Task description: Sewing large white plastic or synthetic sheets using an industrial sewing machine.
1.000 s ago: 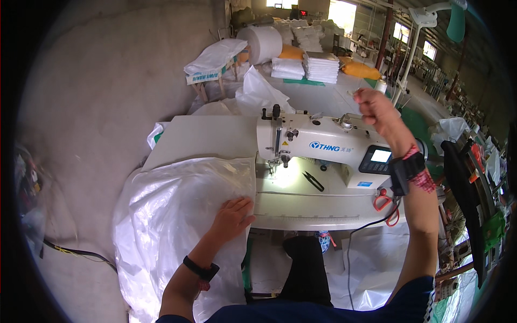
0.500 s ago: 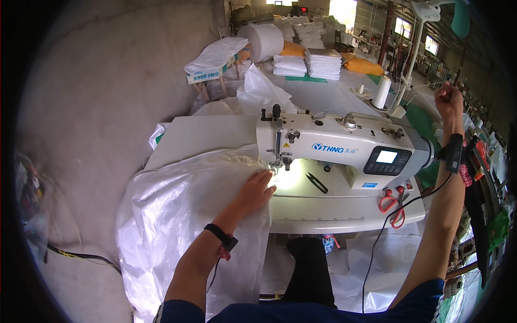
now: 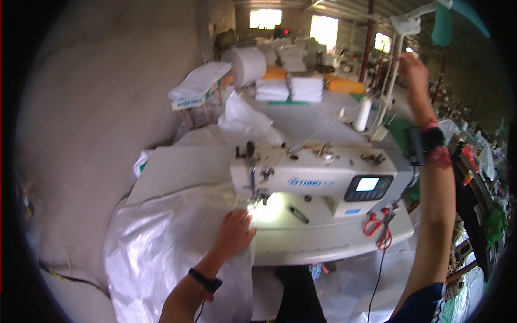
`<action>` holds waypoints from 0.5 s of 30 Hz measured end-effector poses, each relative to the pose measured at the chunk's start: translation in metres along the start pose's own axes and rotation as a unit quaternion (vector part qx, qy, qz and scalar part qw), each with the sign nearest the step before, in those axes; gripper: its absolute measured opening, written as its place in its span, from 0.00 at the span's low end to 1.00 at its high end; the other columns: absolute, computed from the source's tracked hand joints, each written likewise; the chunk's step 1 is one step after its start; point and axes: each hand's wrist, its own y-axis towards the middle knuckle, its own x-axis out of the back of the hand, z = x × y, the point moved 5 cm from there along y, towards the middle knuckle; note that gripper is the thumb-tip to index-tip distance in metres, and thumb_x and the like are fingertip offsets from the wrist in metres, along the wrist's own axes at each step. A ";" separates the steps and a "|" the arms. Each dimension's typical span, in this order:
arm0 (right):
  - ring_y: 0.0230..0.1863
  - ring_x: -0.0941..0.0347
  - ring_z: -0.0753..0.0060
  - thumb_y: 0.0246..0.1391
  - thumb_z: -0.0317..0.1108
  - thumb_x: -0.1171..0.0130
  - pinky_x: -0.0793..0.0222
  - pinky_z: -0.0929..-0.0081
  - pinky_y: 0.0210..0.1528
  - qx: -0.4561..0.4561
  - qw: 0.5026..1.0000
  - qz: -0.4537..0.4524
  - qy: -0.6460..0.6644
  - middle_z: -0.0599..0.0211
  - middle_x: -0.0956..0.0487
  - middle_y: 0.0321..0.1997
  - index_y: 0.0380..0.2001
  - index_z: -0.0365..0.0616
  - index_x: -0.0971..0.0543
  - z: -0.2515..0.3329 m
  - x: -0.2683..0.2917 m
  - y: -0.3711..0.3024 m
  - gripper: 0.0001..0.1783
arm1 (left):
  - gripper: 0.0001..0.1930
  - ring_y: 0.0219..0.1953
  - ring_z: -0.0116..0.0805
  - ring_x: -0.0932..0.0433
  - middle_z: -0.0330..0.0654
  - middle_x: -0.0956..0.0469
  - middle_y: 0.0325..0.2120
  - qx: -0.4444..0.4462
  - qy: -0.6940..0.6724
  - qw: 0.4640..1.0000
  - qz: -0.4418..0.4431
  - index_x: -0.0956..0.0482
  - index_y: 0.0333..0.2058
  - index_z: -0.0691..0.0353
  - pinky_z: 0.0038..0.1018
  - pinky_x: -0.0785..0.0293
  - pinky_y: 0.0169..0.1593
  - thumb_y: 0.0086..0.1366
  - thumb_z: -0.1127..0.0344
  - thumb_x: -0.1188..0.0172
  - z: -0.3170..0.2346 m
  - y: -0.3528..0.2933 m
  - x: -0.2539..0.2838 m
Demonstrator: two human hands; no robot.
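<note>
My left hand (image 3: 236, 231) lies flat, fingers stretched, on a large white plastic sheet (image 3: 177, 242), close to the presser foot and needle (image 3: 258, 198) of a white sewing machine (image 3: 312, 175). The sheet spreads over the machine's bed and hangs down at its left. A lamp lights the needle area. High at the right, my right hand (image 3: 413, 70) is raised beside the white fan pole (image 3: 396, 67). Motion blur smears its fingers, so whether it grips the pole or anything else is unclear.
Thread snips (image 3: 298, 214) lie on the machine bed, red-handled scissors (image 3: 379, 229) at its right end. A white thread cone (image 3: 363, 114) stands behind. Farther back are folded white stacks (image 3: 305, 89) and a large white roll (image 3: 245, 65). A bare wall (image 3: 107, 107) rises at left.
My raised right hand has moved left and upward, toward the fan pole. My view has shifted, so the machine appears lower and farther left. My left hand stays on the sheet by the needle.
</note>
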 end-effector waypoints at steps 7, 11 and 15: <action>0.20 0.34 0.83 0.50 0.31 0.47 0.42 0.83 0.20 0.099 0.950 0.224 0.193 0.74 0.27 0.19 0.27 0.46 0.20 0.101 -0.170 0.012 0.07 | 0.21 0.56 0.41 0.33 0.47 0.27 0.49 -0.004 -0.003 1.000 -0.003 0.23 0.44 0.64 0.43 0.42 0.61 0.56 0.56 0.40 -0.004 -0.002 0.014; 0.30 0.22 0.58 0.45 0.40 0.37 0.24 0.64 0.37 0.348 0.764 0.511 -0.185 0.61 0.20 0.30 0.35 0.43 0.20 0.041 -0.221 -0.018 0.15 | 0.21 0.56 0.41 0.32 0.47 0.26 0.49 -0.008 -0.015 1.000 -0.002 0.22 0.44 0.65 0.42 0.43 0.61 0.57 0.55 0.40 -0.007 0.008 0.014; 0.49 0.24 0.55 0.46 0.33 0.44 0.27 0.63 0.48 0.149 0.723 0.346 -0.578 0.51 0.23 0.49 0.39 0.46 0.18 0.009 -0.221 -0.047 0.15 | 0.21 0.55 0.41 0.31 0.47 0.26 0.49 0.019 -0.027 0.999 -0.015 0.22 0.44 0.65 0.41 0.43 0.61 0.57 0.55 0.41 -0.002 0.002 0.017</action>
